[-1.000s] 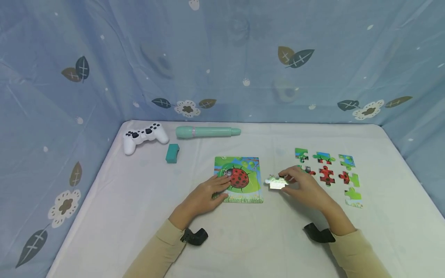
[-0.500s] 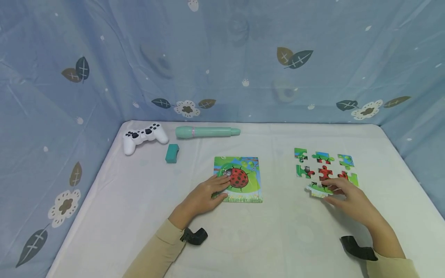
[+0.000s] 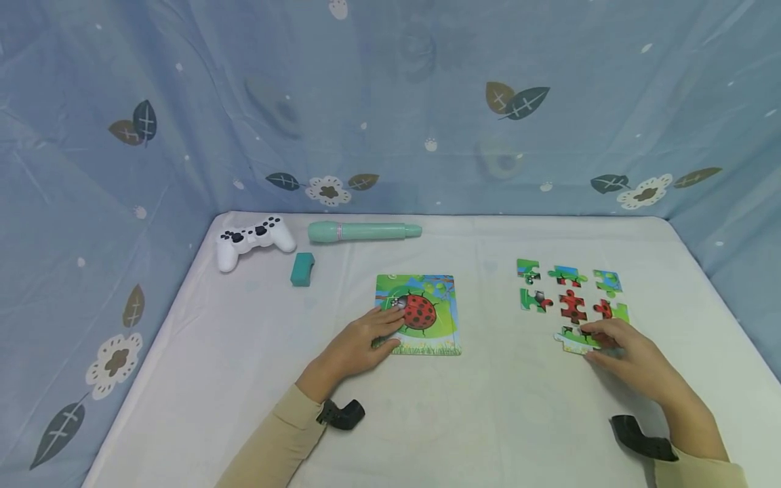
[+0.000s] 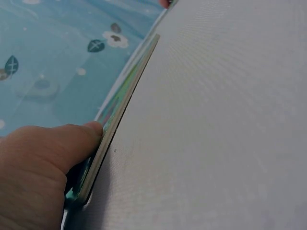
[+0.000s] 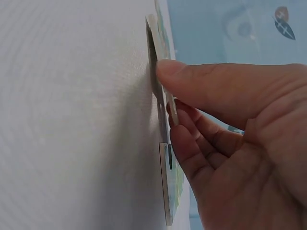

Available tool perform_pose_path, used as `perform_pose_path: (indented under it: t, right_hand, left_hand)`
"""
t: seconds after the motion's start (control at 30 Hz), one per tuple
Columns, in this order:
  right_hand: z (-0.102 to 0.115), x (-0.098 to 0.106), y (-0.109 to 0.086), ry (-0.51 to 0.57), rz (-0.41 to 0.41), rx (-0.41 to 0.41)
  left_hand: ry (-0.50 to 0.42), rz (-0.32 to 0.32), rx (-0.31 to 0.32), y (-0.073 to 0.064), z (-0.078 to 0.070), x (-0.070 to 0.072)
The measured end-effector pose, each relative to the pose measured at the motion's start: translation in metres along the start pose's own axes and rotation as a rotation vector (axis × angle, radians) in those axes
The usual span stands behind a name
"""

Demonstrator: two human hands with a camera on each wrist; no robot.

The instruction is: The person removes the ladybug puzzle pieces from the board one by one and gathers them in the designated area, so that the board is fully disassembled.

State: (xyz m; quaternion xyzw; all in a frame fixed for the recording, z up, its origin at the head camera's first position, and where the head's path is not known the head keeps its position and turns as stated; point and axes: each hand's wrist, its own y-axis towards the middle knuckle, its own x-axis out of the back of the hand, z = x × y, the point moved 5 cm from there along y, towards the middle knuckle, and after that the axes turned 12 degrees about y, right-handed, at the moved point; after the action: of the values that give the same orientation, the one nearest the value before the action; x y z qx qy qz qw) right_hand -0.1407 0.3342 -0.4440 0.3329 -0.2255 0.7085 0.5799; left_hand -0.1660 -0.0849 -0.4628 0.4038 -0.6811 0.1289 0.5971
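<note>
My left hand (image 3: 360,342) lies on the left part of a square ladybug puzzle board (image 3: 441,325), fingers laid across the picture. In the left wrist view the thumb (image 4: 79,141) rests along the board's near edge. My right hand (image 3: 641,362) pinches a puzzle piece (image 3: 575,341) with green grass and white flowers between thumb and fingers. The right wrist view shows this piece tilted over the white cloth, its shadow beneath. Just above it, in the head view, lies a red middle piece (image 3: 572,306). A corner piece (image 5: 166,187) lies flat below the fingers, hidden by the hand in the head view.
Several loose pieces form spaced rows at the right, among them a green corner piece (image 3: 527,269) and a blue one (image 3: 607,282). A white game controller (image 3: 253,238), a green toy microphone (image 3: 366,232) and a teal block (image 3: 302,269) lie at the back left.
My right hand has carried the pinched puzzle piece rightward from beside the board to the bottom of the loose rows, shifting slightly right again lately. The left hand has stayed on the board.
</note>
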Motion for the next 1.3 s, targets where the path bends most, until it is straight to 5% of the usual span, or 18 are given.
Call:
perform_pose_path:
  t: [0.47, 0.73, 1.0, 1.3]
  right_hand:
    - [0.002, 0.001, 0.001, -0.046, -0.007, 0.02]
    - [0.02, -0.004, 0.005, 0.018, -0.016, 0.0]
    - [0.066, -0.038, 0.027, 0.036, 0.012, 0.238]
    - [0.113, -0.089, 0.059, 0.135, 0.171, 0.318]
  left_hand:
    - [0.02, -0.023, 0.004, -0.001, -0.001, 0.0]
    - [0.003, -0.008, 0.019, -0.001, 0.0, -0.001]
    - [-0.011, -0.02, 0.024, -0.002, 0.001, 0.001]
    - [-0.028, -0.006, 0.042, -0.005, 0.006, 0.004]
